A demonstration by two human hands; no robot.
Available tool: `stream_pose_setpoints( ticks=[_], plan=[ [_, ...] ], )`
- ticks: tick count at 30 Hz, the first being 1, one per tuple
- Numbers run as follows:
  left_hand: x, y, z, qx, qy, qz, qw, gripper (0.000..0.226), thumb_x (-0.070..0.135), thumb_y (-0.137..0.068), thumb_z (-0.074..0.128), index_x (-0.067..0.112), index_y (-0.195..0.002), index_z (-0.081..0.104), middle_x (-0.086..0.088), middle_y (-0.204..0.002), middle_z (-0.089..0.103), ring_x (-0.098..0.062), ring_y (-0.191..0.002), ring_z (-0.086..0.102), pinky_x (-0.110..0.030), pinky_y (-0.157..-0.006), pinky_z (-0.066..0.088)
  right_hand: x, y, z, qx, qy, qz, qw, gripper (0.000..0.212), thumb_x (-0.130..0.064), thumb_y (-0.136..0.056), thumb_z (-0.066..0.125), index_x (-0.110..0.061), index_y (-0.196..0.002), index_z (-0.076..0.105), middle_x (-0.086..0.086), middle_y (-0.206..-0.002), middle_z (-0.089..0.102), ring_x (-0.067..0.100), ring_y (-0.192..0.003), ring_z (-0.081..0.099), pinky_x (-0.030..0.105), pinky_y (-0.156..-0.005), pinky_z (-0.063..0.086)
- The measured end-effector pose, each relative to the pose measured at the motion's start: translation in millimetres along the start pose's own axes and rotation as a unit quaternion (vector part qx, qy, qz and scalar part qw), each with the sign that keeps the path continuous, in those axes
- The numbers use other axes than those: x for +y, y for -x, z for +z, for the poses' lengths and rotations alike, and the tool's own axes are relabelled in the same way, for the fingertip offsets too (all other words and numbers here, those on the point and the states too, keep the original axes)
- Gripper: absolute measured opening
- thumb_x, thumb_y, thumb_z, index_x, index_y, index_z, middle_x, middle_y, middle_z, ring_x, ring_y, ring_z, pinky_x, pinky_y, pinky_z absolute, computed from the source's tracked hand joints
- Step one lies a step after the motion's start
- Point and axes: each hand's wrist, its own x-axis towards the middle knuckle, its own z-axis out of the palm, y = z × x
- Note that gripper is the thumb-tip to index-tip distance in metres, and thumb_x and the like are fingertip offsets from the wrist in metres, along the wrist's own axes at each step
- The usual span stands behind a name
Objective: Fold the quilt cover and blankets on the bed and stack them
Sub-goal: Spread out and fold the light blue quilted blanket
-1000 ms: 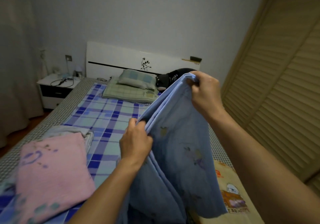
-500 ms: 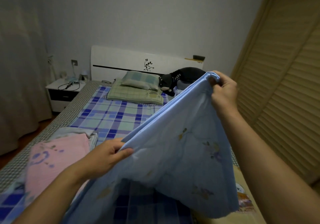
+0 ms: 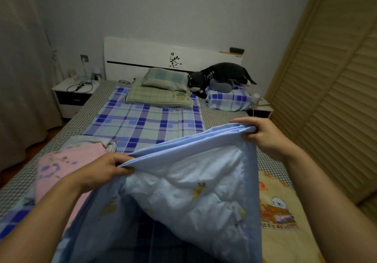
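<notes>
Two hands, left (image 3: pixel 106 171) and right (image 3: pixel 263 134), each pinch one blue quilt (image 3: pixel 193 181); one pink blanket (image 3: pixel 67 167) lies folded on the bed (image 3: pixel 142 124).

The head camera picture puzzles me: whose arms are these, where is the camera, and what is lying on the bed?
No machine here: a person wears a camera on the head, looking down at their own arms. The left hand and right hand each grip the top edge of a light blue quilt, holding it up over the bed. On the bed lie a folded pink blanket at the left, a yellow blanket at the right, and pillows and a dark plush toy near the headboard.
</notes>
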Motion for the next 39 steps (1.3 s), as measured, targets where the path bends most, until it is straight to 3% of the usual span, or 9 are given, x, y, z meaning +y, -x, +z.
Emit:
stream_pose_setpoints(
  ticks=[6,10,15,19,21,23,28,33,39],
  plan=[
    [13.3,17.8,58.9,0.128,-0.041,0.084,0.987,0.084,0.011,-0.086,0.075,0.057,-0.143,0.034,0.007,-0.097,0.07,-0.011,-0.087,0.067,-0.024,-0.078,0.053,31.7,-1.2,17.0,0.278,-0.058,0.083,0.955,0.03,0.006,-0.089,0.054,-0.013,-0.103,0.072,0.008,-0.093,0.073,0.026,-0.09,0.069,0.037,-0.072,0.059],
    [-9.2,-1.6,73.6,0.209,-0.217,0.072,0.951,0.01,0.024,-0.093,0.066,0.034,-0.092,0.064,0.012,-0.078,0.068,-0.012,-0.078,0.066,-0.035,-0.069,0.051,21.8,-5.2,20.3,0.3,-0.099,0.097,0.944,0.037,0.007,-0.091,0.043,-0.015,-0.109,0.068,0.004,-0.097,0.067,0.017,-0.086,0.063,0.022,-0.064,0.051],
    [-10.4,-25.5,81.5,0.161,-0.134,0.017,0.978,0.031,0.031,-0.101,0.052,0.013,-0.076,0.055,0.001,-0.067,0.058,-0.012,-0.065,0.054,-0.028,-0.059,0.038,3.6,2.0,28.9,0.313,0.058,0.065,0.946,0.03,-0.017,-0.082,0.042,-0.026,-0.095,0.067,-0.005,-0.087,0.066,0.024,-0.09,0.063,0.029,-0.067,0.045],
    [21.7,-22.2,101.3,0.058,-0.167,0.154,0.972,0.037,0.041,-0.099,0.053,0.022,-0.069,0.041,0.009,-0.062,0.046,-0.003,-0.058,0.043,-0.025,-0.058,0.034,-37.1,24.8,55.3,-0.018,0.236,-0.029,0.971,0.06,-0.059,-0.088,0.059,-0.043,-0.143,0.042,-0.012,-0.125,0.061,0.009,-0.111,0.057,0.032,-0.09,0.047],
    [39.4,-24.1,119.1,0.057,-0.228,0.247,0.94,0.034,0.042,-0.098,0.053,0.029,-0.07,0.038,0.014,-0.06,0.042,0.001,-0.057,0.041,-0.016,-0.057,0.031,-40.7,32.5,86.0,-0.208,0.338,-0.032,0.917,0.094,-0.067,-0.075,0.068,-0.05,-0.151,0.014,-0.01,-0.142,0.052,0.011,-0.121,0.053,0.031,-0.095,0.045],
    [44.8,-24.2,135.8,0.116,-0.25,0.304,0.912,0.022,0.039,-0.096,0.057,0.029,-0.077,0.053,0.015,-0.067,0.055,0.0,-0.062,0.049,-0.017,-0.06,0.039,-26.7,35.1,103.5,-0.252,0.38,-0.032,0.889,0.085,-0.058,-0.077,0.071,-0.046,-0.148,0.026,-0.005,-0.137,0.056,0.018,-0.118,0.056,0.03,-0.087,0.045],
    [1.5,-11.3,166.1,0.255,-0.157,0.042,0.953,0.044,0.031,-0.079,0.071,0.036,-0.119,0.054,0.016,-0.109,0.061,-0.01,-0.094,0.06,-0.029,-0.074,0.049,-13.2,31.1,79.8,-0.065,0.406,-0.1,0.906,0.021,-0.036,-0.082,0.057,-0.03,-0.099,0.067,-0.001,-0.087,0.07,0.024,-0.084,0.064,0.038,-0.065,0.052],
    [-63.6,0.9,181.7,0.221,-0.087,-0.12,0.964,0.026,0.009,-0.073,0.065,0.025,-0.072,0.044,0.003,-0.078,0.054,-0.025,-0.072,0.057,-0.038,-0.057,0.044,-27.1,20.8,61.5,0.084,0.402,-0.096,0.907,0.022,-0.03,-0.08,0.059,-0.029,-0.096,0.074,0.003,-0.082,0.071,0.03,-0.076,0.063,0.039,-0.061,0.053],
    [-77.7,3.9,144.8,0.176,-0.088,-0.056,0.979,0.032,0.006,-0.083,0.061,0.031,-0.095,0.045,0.004,-0.087,0.064,-0.018,-0.074,0.062,-0.042,-0.062,0.051,0.6,8.1,31.0,0.192,0.419,-0.056,0.886,0.011,-0.022,-0.079,0.073,-0.019,-0.09,0.072,-0.004,-0.134,0.057,0.029,-0.095,0.065,0.034,-0.07,0.051]
  ],
)
